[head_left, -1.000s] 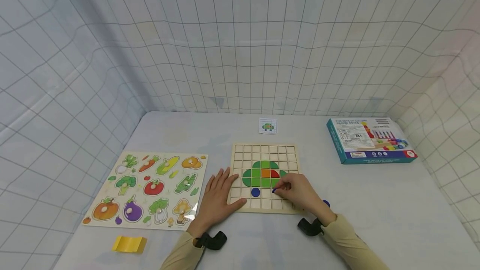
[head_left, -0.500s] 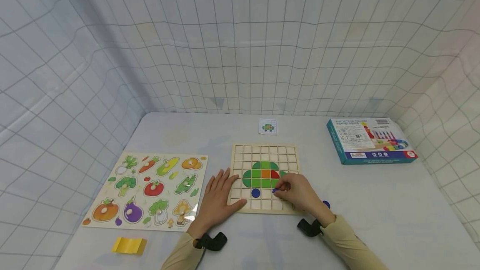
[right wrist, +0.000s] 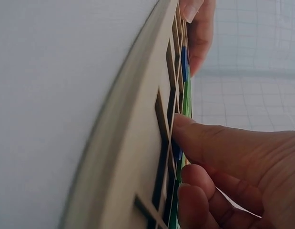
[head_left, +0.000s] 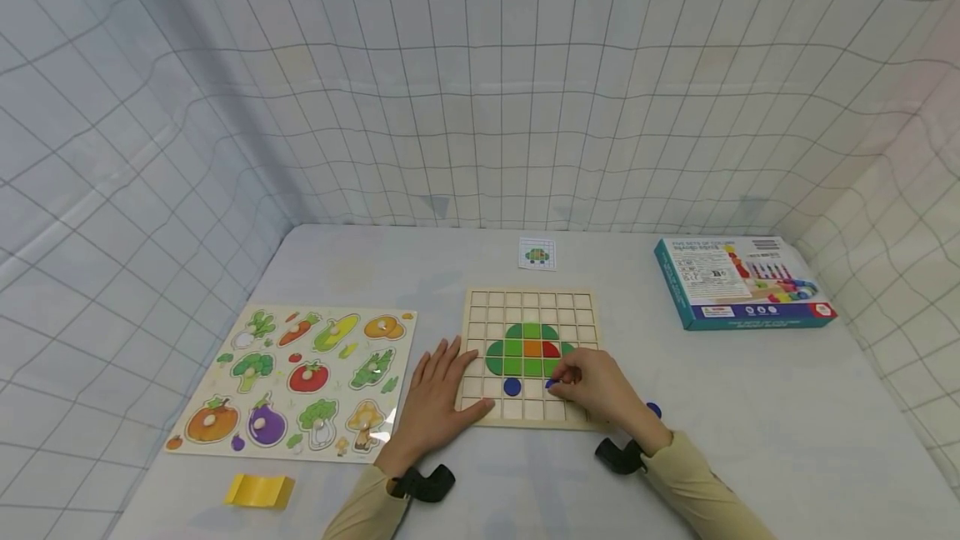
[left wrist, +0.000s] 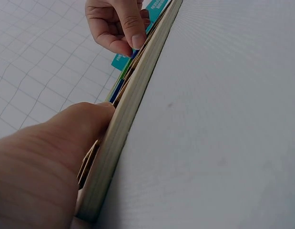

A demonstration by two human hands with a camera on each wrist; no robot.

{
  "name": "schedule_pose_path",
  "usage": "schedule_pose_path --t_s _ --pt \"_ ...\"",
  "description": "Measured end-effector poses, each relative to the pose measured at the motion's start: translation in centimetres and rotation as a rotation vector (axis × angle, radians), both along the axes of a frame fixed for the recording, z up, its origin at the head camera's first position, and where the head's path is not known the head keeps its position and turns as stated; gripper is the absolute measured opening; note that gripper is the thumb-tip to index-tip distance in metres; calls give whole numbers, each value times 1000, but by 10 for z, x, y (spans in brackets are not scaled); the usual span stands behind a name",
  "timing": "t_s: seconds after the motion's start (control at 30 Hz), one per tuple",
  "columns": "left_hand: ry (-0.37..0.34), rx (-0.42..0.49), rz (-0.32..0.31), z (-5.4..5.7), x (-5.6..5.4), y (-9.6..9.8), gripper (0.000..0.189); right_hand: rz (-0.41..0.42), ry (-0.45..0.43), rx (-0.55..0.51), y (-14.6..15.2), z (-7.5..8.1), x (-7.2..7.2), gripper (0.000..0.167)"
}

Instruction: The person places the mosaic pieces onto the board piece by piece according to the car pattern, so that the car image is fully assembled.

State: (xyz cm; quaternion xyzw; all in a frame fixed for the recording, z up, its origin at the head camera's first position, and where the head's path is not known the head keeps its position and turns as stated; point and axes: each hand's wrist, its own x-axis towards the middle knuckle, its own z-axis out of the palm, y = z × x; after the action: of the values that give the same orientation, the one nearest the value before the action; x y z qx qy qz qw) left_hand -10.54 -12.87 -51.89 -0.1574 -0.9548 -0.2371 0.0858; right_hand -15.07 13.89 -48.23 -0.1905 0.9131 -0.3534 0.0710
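A wooden grid board (head_left: 570, 307) lies on the table, bearing green, orange and red pieces in a car-like shape. One blue disc (head_left: 512, 387) sits in a cell below the green ones. My right hand (head_left: 596, 386) pinches a second blue disc (head_left: 552, 385) between thumb and index finger, low over a cell under the shape's right part. Those fingertips are right at the grid in the right wrist view. My left hand (head_left: 435, 411) rests with spread fingers along the board's left edge, its thumb (left wrist: 87, 117) on the front left corner area.
Behind the board lies a small pattern card (head_left: 537, 254). A vegetable puzzle board (head_left: 337, 390) is on the left, with a yellow curved block (head_left: 258, 492) in front. A teal-edged box (head_left: 742, 282) lies at right; another blue piece (head_left: 654, 409) shows beside the right wrist.
The blue disc pinched in the right hand has tipped slightly and shows a little more of its face. The left hand has stayed on the board.
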Motion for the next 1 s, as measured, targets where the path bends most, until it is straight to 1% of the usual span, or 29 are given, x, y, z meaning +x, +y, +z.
schedule_pose_path --t_s 0.23,0.43,0.6,0.8,0.9,1.0 --pt "5 0 0 0 -1 0 74 6 0 -16 1 1 1 13" --pt "15 0 -2 -3 -1 0 74 13 1 -16 14 6 5 12" --pt "29 -2 2 -5 -1 0 73 13 -6 -10 38 9 6 9" --pt "16 8 -5 -3 0 -1 74 24 -15 14 76 9 6 8" --pt "21 8 -10 -2 0 -1 74 45 -31 38 96 9 7 12" --pt "26 4 -10 -1 0 -1 74 74 -67 51 112 8 9 20"
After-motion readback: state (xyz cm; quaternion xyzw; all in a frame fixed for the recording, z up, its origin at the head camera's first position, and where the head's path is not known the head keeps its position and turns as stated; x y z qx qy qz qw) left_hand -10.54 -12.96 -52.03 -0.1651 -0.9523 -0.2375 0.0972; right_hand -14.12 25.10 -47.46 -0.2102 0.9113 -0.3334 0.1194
